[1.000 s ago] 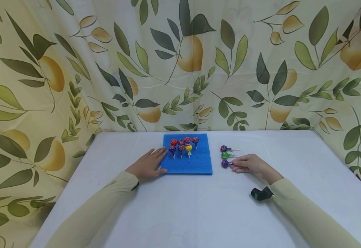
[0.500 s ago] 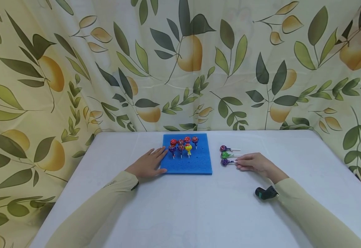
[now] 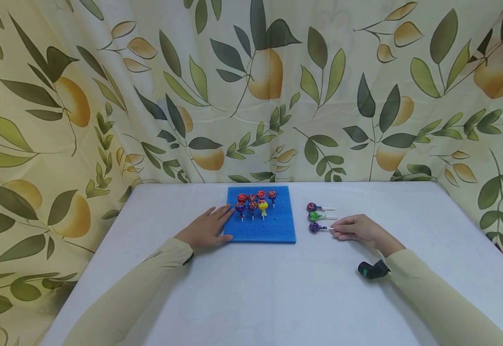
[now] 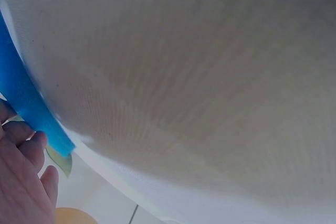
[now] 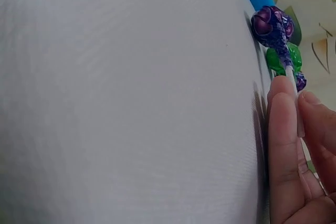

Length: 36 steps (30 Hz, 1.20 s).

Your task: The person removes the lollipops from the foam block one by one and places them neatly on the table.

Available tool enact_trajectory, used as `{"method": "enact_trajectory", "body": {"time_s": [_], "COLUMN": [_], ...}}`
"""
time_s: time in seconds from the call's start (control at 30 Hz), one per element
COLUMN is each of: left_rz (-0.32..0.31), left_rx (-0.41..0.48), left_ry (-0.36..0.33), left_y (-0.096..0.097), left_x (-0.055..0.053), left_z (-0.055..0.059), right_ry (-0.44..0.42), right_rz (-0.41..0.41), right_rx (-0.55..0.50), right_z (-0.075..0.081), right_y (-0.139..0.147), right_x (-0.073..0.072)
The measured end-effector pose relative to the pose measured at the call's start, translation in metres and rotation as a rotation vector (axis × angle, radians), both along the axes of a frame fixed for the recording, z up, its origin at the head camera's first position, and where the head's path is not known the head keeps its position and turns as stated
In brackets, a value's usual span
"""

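Between thumb and fingers my right hand (image 3: 357, 228) pinches the white stick of a purple-wrapped lollipop (image 5: 273, 27), whose head points toward the blue board. Just behind it lie a green lollipop (image 3: 313, 216) and a dark purple-red lollipop (image 3: 311, 207), sticks to the right. My left hand (image 3: 205, 228) rests with fingers spread at the left edge of the blue foam board (image 3: 273, 233). Several lollipops stand upright in that board by their sticks, among them a yellow lollipop (image 3: 263, 205) and a red lollipop (image 3: 242, 198). In the left wrist view, fingers (image 4: 34, 150) touch the board's side.
A white cloth (image 3: 251, 288) covers the table. Behind its far edge hangs a curtain (image 3: 242, 120) printed with leaves and fruit. A small black camera (image 3: 373, 269) sits at the right wrist.
My right hand has slid a little to the right along the purple lollipop, from near its head to the stick's end. The left hand and the board have stayed put.
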State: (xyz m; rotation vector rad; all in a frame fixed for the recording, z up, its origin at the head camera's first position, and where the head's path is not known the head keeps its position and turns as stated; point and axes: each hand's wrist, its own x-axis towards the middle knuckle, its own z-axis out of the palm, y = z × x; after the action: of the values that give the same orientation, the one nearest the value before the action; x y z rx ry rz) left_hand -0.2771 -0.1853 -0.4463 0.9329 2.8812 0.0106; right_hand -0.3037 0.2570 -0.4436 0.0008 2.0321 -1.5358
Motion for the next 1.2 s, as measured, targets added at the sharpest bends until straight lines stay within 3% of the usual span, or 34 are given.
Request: {"method": "enact_trajectory", "body": {"time_s": [0.33, 0.63, 0.8, 1.07, 1.2], "left_rz": [0.01, 0.009, 0.008, 0.009, 0.013], "left_rx": [-0.023, -0.023, -0.026, -0.027, -0.035], "left_ry": [0.001, 0.01, 0.009, 0.006, 0.006], "left_y": [0.001, -0.001, -0.001, -0.001, -0.001], "left_x": [-0.001, -0.004, -0.003, -0.003, -0.004], "left_z": [-0.001, -0.004, -0.004, -0.004, -0.005], "right_ry": [0.023, 0.021, 0.083, 0.272, 0.291], "right_rz": [0.028, 0.028, 0.051, 0.183, 0.186], "right_rx": [0.051, 0.018, 0.088, 0.136, 0.095], "right_z": [0.006, 0.018, 0.028, 0.052, 0.053], "right_y": [0.008, 0.024, 0.023, -0.024, -0.06], "right_x": [-0.003, -0.006, -0.01, -0.01, -0.01]}}
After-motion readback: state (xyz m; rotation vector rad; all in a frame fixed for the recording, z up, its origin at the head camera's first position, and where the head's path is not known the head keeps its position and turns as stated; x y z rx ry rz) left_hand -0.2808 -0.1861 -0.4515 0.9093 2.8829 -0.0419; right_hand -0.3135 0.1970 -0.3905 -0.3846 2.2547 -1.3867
